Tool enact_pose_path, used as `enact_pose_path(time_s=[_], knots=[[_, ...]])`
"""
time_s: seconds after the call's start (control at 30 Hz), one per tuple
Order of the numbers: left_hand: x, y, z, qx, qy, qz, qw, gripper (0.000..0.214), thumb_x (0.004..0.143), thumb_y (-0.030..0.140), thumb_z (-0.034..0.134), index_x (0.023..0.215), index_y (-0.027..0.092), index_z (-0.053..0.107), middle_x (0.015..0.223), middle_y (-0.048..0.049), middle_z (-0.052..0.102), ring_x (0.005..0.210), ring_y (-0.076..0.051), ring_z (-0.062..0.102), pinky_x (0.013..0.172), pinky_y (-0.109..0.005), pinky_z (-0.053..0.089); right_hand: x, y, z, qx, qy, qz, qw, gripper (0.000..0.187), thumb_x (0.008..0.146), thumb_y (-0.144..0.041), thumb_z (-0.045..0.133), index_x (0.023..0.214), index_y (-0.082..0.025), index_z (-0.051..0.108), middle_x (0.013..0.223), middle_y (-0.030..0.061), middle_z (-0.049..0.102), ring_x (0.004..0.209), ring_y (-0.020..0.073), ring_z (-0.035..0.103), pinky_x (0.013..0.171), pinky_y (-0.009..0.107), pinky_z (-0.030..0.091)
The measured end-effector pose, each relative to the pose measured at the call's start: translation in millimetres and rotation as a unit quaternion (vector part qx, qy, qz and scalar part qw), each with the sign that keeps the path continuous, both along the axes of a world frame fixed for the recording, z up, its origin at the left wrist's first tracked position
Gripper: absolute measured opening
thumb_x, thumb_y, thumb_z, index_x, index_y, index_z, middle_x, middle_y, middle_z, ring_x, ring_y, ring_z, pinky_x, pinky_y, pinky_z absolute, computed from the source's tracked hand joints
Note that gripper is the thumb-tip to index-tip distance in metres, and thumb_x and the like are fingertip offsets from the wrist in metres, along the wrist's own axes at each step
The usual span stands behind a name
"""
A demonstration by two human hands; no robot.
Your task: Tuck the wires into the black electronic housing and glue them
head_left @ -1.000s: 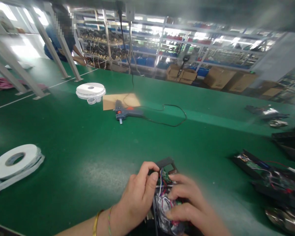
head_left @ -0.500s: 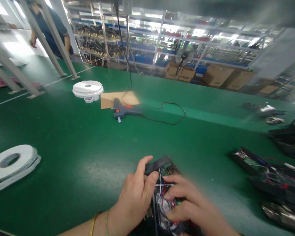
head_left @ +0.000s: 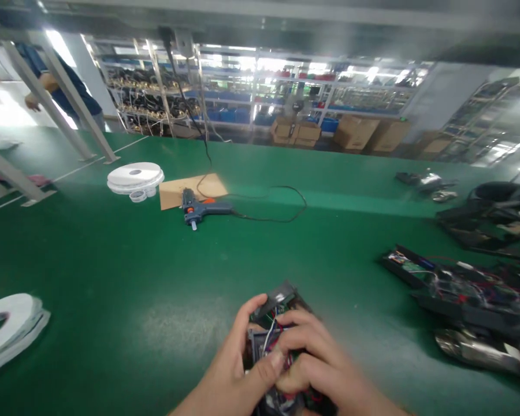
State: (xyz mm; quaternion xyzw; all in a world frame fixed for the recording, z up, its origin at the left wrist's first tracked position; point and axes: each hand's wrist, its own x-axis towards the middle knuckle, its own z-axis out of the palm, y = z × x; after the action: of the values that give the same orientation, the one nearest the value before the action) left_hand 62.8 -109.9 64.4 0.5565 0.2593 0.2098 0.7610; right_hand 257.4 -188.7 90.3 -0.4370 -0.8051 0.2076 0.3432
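Between my hands is a black plastic housing (head_left: 279,299), its inside exposed, with a green circuit board and white, red and dark wires. My left hand (head_left: 242,361) grips the housing's left side, forefinger up by the top end and thumb laid across the wires. From the right, my right hand (head_left: 316,358) reaches over it with bent fingers pressed among the wires. Whether those fingertips pinch a particular wire is hard to make out. The lower part of the housing is mostly covered by my hands.
A glue gun (head_left: 201,209) lies on a cardboard piece (head_left: 169,196), its cord looped right. White tape rolls (head_left: 134,175) stand behind, another tape roll (head_left: 15,323) at near left. Similar wired housings (head_left: 468,294) and a metal cylinder (head_left: 481,349) lie right. A person (head_left: 75,86) stands far left.
My left thumb has come down from the board end onto the wires, beside my right fingers. The view has tilted up and turned right, so the bench things sit farther left.
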Motion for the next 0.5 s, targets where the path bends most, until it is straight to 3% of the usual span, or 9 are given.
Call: enact_pose_path(time_s=[0.13,0.23,0.3,0.37,0.43,0.5], knots=[[1.6,-7.7,-1.5,-0.059,-0.028,0.034,0.997,0.087,0.089,0.067,0.068,0.152,0.025,0.027,0.108,-0.0055,0.065,0.098,-0.022,0.063,0.091,-0.034,0.048,2.4,-10.1,13.7,-0.108,0.101,-0.095,0.984,0.029,0.09,-0.037,0.08,0.102,-0.028,0.056,0.129,0.0045,0.062,0.134,0.0263,0.053,0.114,0.039,0.046],[5.2,-13.8,0.8,-0.072,-0.006,0.065,0.995,0.088,0.086,0.068,0.071,0.152,0.027,0.028,0.109,-0.006,0.067,0.095,-0.023,0.067,0.086,-0.032,0.05,11.9,-20.6,7.8,-0.163,0.211,-0.162,0.95,0.037,0.091,-0.048,0.075,0.115,-0.03,0.053,0.151,0.0076,0.044,0.138,0.0308,0.049,0.111,0.043,0.049],[7.7,-17.6,2.2,-0.074,0.013,0.091,0.993,0.089,0.084,0.068,0.073,0.151,0.028,0.031,0.109,-0.0056,0.066,0.09,-0.023,0.067,0.084,-0.032,0.051,16.6,-26.9,-4.8,-0.14,0.279,-0.218,0.925,0.037,0.098,-0.049,0.064,0.127,-0.033,0.048,0.157,0.009,0.034,0.135,0.0295,0.051,0.107,0.043,0.052],[9.6,-20.5,2.6,-0.089,0.022,0.115,0.989,0.089,0.082,0.066,0.075,0.151,0.031,0.032,0.109,-0.0045,0.065,0.086,-0.021,0.067,0.083,-0.033,0.052,16.9,-34.3,-17.2,-0.072,0.291,-0.327,0.896,0.031,0.104,-0.042,0.055,0.133,-0.034,0.046,0.154,0.0089,0.036,0.13,0.0248,0.052,0.097,0.033,0.057],[10.4,-22.6,2.3,-0.114,0.023,0.129,0.985,0.09,0.081,0.064,0.077,0.152,0.034,0.03,0.109,-0.0034,0.063,0.084,-0.021,0.066,0.082,-0.033,0.053,12.2,-44.4,-24.7,0.007,0.246,-0.42,0.873,0.021,0.106,-0.035,0.05,0.126,-0.032,0.051,0.136,0.0083,0.05,0.115,0.0208,0.058,0.085,0.026,0.056],[10.0,-24.2,2.0,-0.119,0.026,0.144,0.982,0.088,0.082,0.06,0.078,0.152,0.034,0.032,0.106,-0.0023,0.063,0.081,-0.019,0.065,0.079,-0.031,0.054,3.7,-55.8,-26.5,0.024,0.194,-0.421,0.886,0.008,0.105,-0.032,0.05,0.108,-0.029,0.058,0.104,0.0052,0.06,0.091,0.0195,0.061,0.074,0.025,0.054]])
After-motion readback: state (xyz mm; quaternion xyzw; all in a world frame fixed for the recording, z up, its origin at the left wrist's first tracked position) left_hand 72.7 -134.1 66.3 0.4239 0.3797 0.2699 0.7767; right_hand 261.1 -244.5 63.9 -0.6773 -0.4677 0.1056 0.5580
